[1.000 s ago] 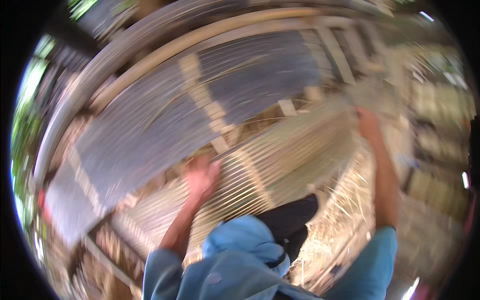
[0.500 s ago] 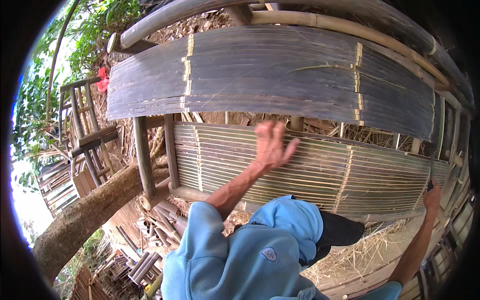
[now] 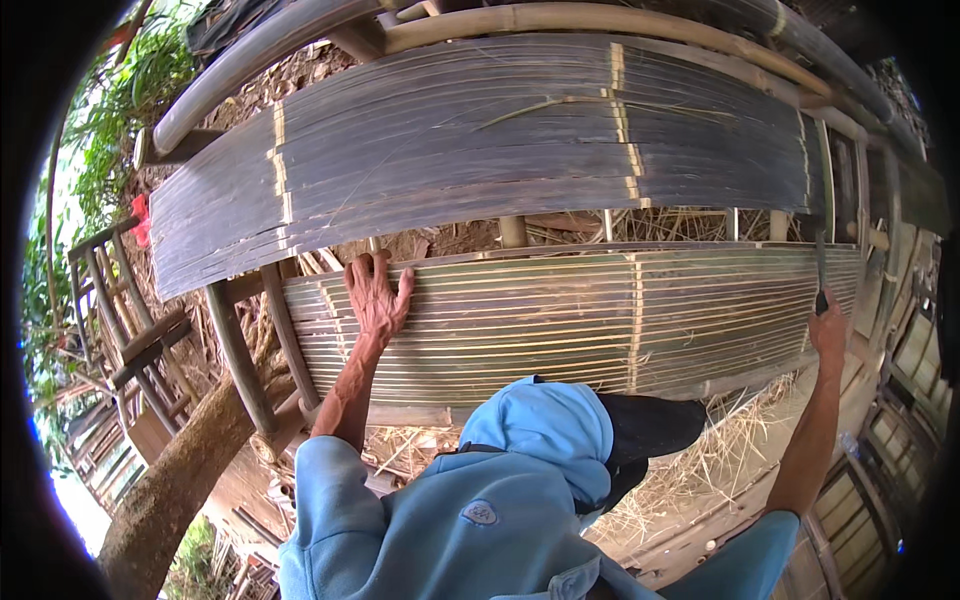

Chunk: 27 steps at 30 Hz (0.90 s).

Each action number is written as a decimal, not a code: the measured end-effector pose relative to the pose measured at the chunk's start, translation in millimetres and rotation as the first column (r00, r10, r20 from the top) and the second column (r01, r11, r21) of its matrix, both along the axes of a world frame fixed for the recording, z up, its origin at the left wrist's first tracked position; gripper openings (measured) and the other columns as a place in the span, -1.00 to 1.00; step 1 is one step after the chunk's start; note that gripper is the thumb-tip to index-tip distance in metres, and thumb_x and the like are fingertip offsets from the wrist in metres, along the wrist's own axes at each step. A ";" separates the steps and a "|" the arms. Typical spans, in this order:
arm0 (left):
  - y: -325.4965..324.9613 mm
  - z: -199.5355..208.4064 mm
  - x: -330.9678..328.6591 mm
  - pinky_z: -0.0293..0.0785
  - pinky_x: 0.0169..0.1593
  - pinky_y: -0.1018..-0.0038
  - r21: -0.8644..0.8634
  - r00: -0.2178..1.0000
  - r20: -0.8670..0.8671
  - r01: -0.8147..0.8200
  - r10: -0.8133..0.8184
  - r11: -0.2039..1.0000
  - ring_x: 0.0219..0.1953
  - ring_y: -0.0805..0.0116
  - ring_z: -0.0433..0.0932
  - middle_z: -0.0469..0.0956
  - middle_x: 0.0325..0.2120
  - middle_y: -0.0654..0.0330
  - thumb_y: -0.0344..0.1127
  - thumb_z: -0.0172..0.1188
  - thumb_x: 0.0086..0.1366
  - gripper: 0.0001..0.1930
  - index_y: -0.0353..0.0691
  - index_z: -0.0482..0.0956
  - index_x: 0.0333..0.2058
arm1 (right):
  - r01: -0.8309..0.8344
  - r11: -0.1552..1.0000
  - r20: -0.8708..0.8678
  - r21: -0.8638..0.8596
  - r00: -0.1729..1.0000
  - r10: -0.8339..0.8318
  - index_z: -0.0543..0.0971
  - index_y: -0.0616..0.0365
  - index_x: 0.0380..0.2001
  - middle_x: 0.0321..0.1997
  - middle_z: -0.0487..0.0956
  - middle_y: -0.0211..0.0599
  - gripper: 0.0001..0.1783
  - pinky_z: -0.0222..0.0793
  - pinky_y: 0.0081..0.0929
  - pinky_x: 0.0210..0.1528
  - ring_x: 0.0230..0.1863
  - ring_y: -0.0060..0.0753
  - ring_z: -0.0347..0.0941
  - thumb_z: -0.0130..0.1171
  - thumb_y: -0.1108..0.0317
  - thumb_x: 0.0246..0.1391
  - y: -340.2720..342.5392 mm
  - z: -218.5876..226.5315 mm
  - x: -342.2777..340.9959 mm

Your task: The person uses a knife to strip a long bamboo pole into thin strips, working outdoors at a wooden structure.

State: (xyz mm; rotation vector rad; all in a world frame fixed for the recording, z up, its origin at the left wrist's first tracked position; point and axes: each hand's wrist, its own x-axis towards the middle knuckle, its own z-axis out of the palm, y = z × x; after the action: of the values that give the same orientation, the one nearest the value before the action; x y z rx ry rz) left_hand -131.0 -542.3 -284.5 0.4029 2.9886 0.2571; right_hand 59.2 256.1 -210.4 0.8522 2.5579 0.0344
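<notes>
My left hand (image 3: 378, 302) lies at the far edge of a slatted bamboo panel (image 3: 510, 320), towards its left end. Its thumb stands apart and the fingertips bend over the edge. Pale gaps run between the panel's long green-brown strips, and light cross bands tie them. At the panel's right end my right hand (image 3: 828, 328) is closed round the dark handle of a long knife (image 3: 822, 268), the blade pointing away from me. Beyond lies a second, darker bamboo panel (image 3: 450, 150) with pale cross bindings and a loose thin strip on it.
Thick bamboo poles (image 3: 600, 22) frame the far side. A tree trunk (image 3: 185, 460) slants at the lower left, near wooden posts (image 3: 240, 355). A ladder-like wooden frame (image 3: 125, 320) stands at the left. Dry straw (image 3: 700, 480) covers ground near my legs.
My left hand has moved left along the slatted panel and now rests at its far edge. The right hand still holds the knife. The whole view has shifted, with the panels sliding left.
</notes>
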 end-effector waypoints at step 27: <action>386.1 45.7 16.9 0.60 -0.10 0.25 0.224 0.655 0.073 0.724 -0.752 0.653 -0.04 0.14 0.52 0.56 -0.12 -0.03 -0.11 0.06 0.46 -0.71 -0.12 0.70 -0.24 | 0.491 0.726 -0.562 -0.481 0.464 -0.685 0.61 0.24 -0.22 -0.54 0.44 -0.45 -0.63 0.29 -0.40 -0.42 -0.51 -0.53 0.29 0.44 0.19 0.03 -190.6 87.1 110.1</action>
State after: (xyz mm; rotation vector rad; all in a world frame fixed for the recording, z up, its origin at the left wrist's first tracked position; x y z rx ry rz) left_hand -114.1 -156.1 -238.8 1.4916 2.3693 0.4320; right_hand 169.4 65.5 -123.4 1.9118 2.6057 -1.0317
